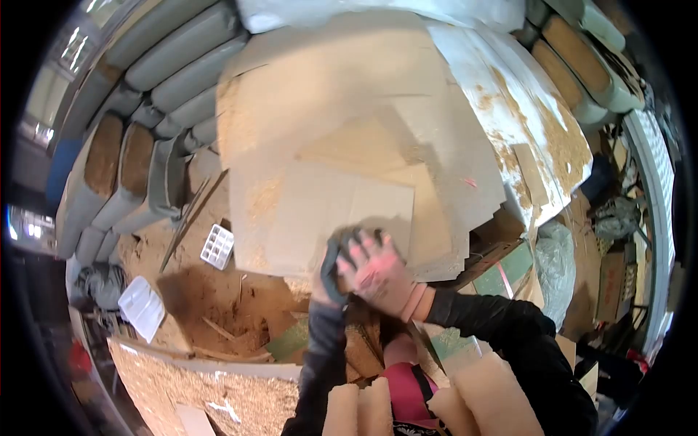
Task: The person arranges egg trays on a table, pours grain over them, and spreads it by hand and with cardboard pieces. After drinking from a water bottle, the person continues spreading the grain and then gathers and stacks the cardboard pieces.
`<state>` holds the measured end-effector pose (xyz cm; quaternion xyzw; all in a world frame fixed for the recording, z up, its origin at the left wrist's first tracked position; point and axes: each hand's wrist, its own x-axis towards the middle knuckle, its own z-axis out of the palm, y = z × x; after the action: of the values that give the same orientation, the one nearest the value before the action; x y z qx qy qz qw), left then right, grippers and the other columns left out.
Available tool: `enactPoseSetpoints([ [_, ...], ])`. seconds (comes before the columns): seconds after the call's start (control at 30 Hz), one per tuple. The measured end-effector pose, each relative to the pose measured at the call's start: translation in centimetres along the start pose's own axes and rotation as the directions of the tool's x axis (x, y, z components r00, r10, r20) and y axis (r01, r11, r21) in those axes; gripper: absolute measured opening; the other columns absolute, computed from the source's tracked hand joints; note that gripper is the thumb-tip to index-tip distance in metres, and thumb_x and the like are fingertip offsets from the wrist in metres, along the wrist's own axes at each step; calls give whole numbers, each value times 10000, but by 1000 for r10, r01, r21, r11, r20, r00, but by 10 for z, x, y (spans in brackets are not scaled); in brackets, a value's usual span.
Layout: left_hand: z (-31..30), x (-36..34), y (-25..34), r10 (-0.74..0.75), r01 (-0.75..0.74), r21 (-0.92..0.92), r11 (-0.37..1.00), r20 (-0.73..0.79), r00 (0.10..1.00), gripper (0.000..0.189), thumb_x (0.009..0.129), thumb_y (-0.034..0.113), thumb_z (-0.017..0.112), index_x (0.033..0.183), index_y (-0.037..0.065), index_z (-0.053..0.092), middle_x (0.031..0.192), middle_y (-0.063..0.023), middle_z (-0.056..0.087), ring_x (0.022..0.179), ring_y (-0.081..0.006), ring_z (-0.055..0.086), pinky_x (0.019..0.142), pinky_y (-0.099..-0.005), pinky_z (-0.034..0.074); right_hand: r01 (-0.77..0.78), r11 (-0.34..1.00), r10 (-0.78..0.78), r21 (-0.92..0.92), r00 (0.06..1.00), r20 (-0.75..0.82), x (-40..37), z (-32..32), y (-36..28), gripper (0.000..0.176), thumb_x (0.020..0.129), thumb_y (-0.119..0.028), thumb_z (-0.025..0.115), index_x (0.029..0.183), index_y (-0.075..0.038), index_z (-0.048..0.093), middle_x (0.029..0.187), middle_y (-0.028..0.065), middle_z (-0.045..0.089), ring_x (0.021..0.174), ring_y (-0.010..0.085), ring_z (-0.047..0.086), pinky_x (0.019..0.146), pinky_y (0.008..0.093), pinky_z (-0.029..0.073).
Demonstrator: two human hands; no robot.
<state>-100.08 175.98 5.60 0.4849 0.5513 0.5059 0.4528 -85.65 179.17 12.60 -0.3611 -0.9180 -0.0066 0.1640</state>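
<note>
My right hand (379, 276), in a pink glove, lies across the front edge of the stack with its fingers stretched out and overlapping my left hand. My left hand (333, 270) wears a glove with dark grey coating and is turned on its side against the right. Its fingers are partly hidden, and I cannot make out anything held between the hands. Just beyond them lies a grey cardboard piece (363, 207) over a tan cardboard piece (430, 225). Both rest on a broad stack of cardboard sheets (291, 94) sprinkled with sawdust.
Grey-covered bundles (193, 76) are piled at the left. A white compartment tray (217, 246) and a white plastic tub (142, 309) are on the dusty floor. A sawdust-covered board (240, 385) runs along the front. Clear plastic (555, 258) hangs at the right.
</note>
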Motion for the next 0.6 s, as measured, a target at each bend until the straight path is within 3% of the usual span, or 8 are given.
enactPoseSetpoints([
  [0.03,-23,-26,-1,-101,77,-236,969,-91,991,373,1011,193,405,1290,-38,494,1229,-122,568,1101,-191,555,935,-310,462,112,993,-115,32,989,96,-1,-3,-26,335,842,-263,526,1117,-83,594,1161,187,551,1109,336,506,905,552,380],
  [0.07,-46,-52,12,-535,280,-804,524,-54,843,392,999,231,435,1287,-29,494,1223,-137,570,1094,-225,562,942,-350,466,235,968,-251,90,935,250,2,-18,-48,417,841,-294,535,1185,-58,551,1200,203,530,1122,345,490,933,540,367],
  [0.1,-67,-83,48,-422,301,-932,202,195,885,425,988,292,453,1276,-18,489,1199,-144,577,1073,-249,569,944,-387,464,300,903,-381,308,890,250,1,-26,-68,462,847,-320,546,1209,-33,525,1242,201,512,1166,337,470,974,524,351],
  [0.2,-141,-192,93,-462,16,-761,649,-377,802,475,969,334,472,1295,-11,451,1221,-154,549,1111,-265,537,969,-406,438,328,591,-441,737,897,-45,2,-74,-141,429,851,-287,595,1197,-40,538,1252,164,523,1207,299,461,1007,480,353],
  [0.27,-205,-276,115,-418,-155,-708,689,-563,713,526,960,345,476,1327,-27,420,1311,-172,497,1205,-281,480,1047,-402,368,404,462,-377,789,895,-237,-1,-101,-188,374,825,-220,652,1148,-51,571,1193,140,558,1146,314,508,960,457,403],
  [0.4,-267,-398,139,-334,-289,-479,829,-838,431,536,959,349,470,1349,-13,402,1355,-165,454,1240,-284,444,1070,-405,335,278,411,-296,868,941,-162,-45,-96,-263,376,787,-164,704,1122,-39,587,1147,138,577,1054,328,563,886,406,484],
  [0.43,-282,-422,149,-296,-304,-408,861,-887,354,539,959,350,469,1354,-9,398,1366,-163,443,1248,-285,435,1076,-406,327,234,391,-234,890,961,-150,-62,-94,-278,411,842,-264,665,1204,-98,565,1178,102,584,1080,269,561,912,353,465],
  [0.6,-370,-518,213,-39,-281,-24,959,-998,-49,553,959,355,461,1381,8,376,1421,-154,388,1292,-288,391,1105,-411,286,-34,549,-279,835,934,222,-111,-82,-292,417,860,-319,614,1190,-66,585,1161,151,599,1033,310,590,918,384,460],
])
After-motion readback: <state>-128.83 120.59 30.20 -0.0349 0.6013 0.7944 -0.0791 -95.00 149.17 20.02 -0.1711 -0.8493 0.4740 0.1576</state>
